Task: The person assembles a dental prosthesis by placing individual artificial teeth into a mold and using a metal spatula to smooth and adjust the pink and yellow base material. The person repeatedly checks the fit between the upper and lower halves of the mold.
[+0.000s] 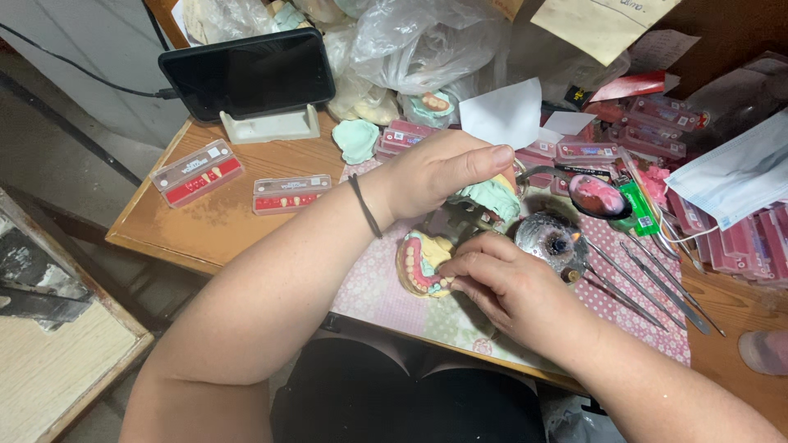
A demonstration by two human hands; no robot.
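My left hand [439, 171] curls over a pale green plaster cast [492, 197] held on a metal frame, with a dark band on its wrist. Below it lies a yellowish dental model [420, 264] with pink wax and a row of teeth. My right hand [505, 287] rests on that model's right side, its fingertips pinched against the teeth. Whether the fingers hold a small tooth or tool is hidden. Both rest on a pink patterned mat [377, 295].
A small burner [552, 239] and several metal tools [648, 283] lie right of the hands. Clear boxes of teeth [197, 171] sit left, several more [657, 123] at the back right. A black phone on a stand [246, 75], plastic bags [427, 41] and a face mask [735, 176] surround them.
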